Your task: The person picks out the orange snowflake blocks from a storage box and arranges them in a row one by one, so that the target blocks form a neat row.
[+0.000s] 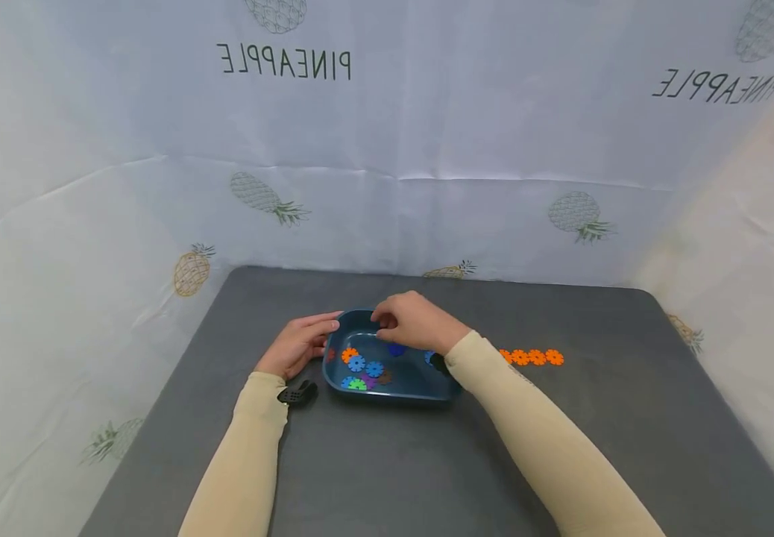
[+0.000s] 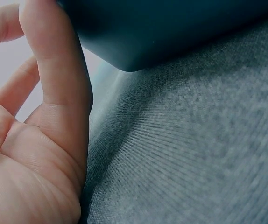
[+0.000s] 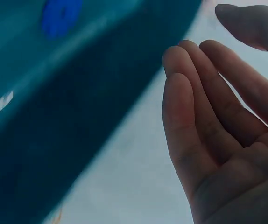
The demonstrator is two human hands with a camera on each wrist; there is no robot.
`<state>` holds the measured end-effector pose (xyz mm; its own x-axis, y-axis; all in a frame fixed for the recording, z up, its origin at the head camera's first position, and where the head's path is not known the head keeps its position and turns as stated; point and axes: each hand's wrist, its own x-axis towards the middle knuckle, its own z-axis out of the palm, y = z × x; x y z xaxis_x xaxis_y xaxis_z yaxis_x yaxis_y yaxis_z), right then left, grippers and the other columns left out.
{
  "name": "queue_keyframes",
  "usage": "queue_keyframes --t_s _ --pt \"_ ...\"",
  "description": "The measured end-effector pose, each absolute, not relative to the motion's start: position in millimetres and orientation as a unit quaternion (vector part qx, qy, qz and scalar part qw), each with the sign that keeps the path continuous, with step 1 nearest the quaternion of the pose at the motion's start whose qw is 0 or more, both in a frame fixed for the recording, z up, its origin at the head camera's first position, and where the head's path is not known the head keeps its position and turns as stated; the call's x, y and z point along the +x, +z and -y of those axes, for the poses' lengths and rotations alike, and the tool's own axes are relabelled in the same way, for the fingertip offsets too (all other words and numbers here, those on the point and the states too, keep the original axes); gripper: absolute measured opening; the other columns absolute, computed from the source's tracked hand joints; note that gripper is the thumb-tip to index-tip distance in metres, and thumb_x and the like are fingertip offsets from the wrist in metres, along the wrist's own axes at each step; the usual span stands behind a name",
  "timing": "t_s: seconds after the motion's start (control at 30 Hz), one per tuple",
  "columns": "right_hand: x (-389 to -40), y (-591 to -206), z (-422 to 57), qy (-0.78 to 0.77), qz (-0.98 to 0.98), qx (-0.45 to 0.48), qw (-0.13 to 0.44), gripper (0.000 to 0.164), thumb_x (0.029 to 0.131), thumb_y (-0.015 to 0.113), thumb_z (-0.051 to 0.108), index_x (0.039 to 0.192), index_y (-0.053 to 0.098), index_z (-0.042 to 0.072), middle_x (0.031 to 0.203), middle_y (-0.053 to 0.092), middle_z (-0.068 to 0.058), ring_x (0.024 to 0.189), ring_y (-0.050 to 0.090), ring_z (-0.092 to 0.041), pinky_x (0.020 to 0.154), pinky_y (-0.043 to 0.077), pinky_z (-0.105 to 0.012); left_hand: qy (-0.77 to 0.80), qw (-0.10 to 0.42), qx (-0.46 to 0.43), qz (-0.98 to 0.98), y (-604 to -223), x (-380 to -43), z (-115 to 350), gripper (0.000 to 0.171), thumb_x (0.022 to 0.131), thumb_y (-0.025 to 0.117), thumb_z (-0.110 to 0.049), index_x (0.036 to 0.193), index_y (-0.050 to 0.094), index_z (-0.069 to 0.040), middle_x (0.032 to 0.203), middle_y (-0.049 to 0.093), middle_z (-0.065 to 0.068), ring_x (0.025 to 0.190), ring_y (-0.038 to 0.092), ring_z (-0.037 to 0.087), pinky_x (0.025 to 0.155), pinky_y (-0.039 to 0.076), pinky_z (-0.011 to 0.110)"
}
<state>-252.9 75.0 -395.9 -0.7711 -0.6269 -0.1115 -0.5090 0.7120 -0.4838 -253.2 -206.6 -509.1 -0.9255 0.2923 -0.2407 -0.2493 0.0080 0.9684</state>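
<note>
A dark blue tray [image 1: 394, 397] holds several small notched plastic discs: orange [image 1: 350, 354], light blue [image 1: 374, 369], green [image 1: 357, 385], dark blue [image 1: 397, 349] and others. At its left end my left hand [image 1: 296, 344] grips the rim, the thumb on the edge and the other fingers outside the wall. The left wrist view shows the tray's underside [image 2: 134, 42] beside that hand. Over the tray's far side hovers my right hand [image 1: 417, 322]. In the right wrist view its fingers [image 3: 180, 107] are gently bent, the thumb [image 3: 250, 25] apart, nothing between them.
A row of joined orange discs [image 1: 528, 357] lies on the grey table [image 1: 373, 470] right of the tray, partly behind the right forearm. A black band [image 1: 298, 393] sits at the left wrist. White pineapple-print cloth [image 1: 400, 134] surrounds the table at the back and sides.
</note>
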Motion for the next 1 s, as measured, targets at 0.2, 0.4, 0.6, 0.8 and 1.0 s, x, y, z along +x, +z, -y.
queue_keyframes --t_s 0.2,0.4,0.6,0.8,1.0 --pt "-254.1 -419.3 -25.9 -0.170 -0.913 -0.332 0.167 0.026 0.101 0.078 0.027 0.122 0.081 0.011 0.105 0.080 -0.003 0.089 0.073 -0.015 0.087 0.062 -0.036 0.713 0.199 0.028 -0.672 -509.9 -253.9 205.9 0.058 0.104 0.074 -0.039 0.155 0.061 -0.016 0.132 0.075 0.006 0.100 0.076 0.016 0.085 0.064 0.031" --pt "-252.0 -433.0 -4.7 -0.156 -0.918 -0.334 0.143 0.013 0.097 0.083 0.027 0.101 0.083 0.015 0.080 0.073 0.006 0.068 0.064 -0.009 0.074 0.058 -0.030 0.723 0.201 0.031 -0.660 -509.2 -252.8 206.0 0.055 0.104 0.074 -0.036 0.154 0.063 -0.015 0.126 0.078 0.003 0.101 0.077 0.017 0.085 0.065 0.034" --pt "-250.3 -436.2 2.7 -0.120 -0.927 -0.334 0.120 0.020 0.096 0.084 0.029 0.105 0.083 0.011 0.091 0.080 0.001 0.079 0.073 -0.013 0.082 0.064 -0.034 0.721 0.194 0.022 -0.665 -507.9 -252.6 207.4 0.055 0.103 0.076 -0.037 0.152 0.065 -0.016 0.123 0.079 0.001 0.097 0.076 0.016 0.082 0.065 0.031" --pt "-248.6 -441.4 8.0 -0.095 -0.934 -0.327 0.107 0.021 0.097 0.083 0.031 0.105 0.084 0.012 0.089 0.080 0.000 0.082 0.076 -0.018 0.083 0.066 -0.037 0.725 0.198 0.014 -0.659 -509.8 -253.0 207.3 0.054 0.103 0.077 -0.035 0.151 0.065 -0.015 0.119 0.080 0.000 0.093 0.075 0.014 0.080 0.064 0.030" --pt "-246.0 -441.3 11.7 -0.091 -0.939 -0.323 0.076 0.016 0.097 0.083 0.028 0.096 0.083 0.012 0.082 0.079 -0.002 0.077 0.077 -0.020 0.078 0.067 -0.038 0.728 0.195 0.013 -0.657 -506.9 -252.6 205.3 0.052 0.103 0.076 -0.033 0.151 0.065 -0.014 0.121 0.080 0.001 0.096 0.077 0.015 0.080 0.065 0.030"
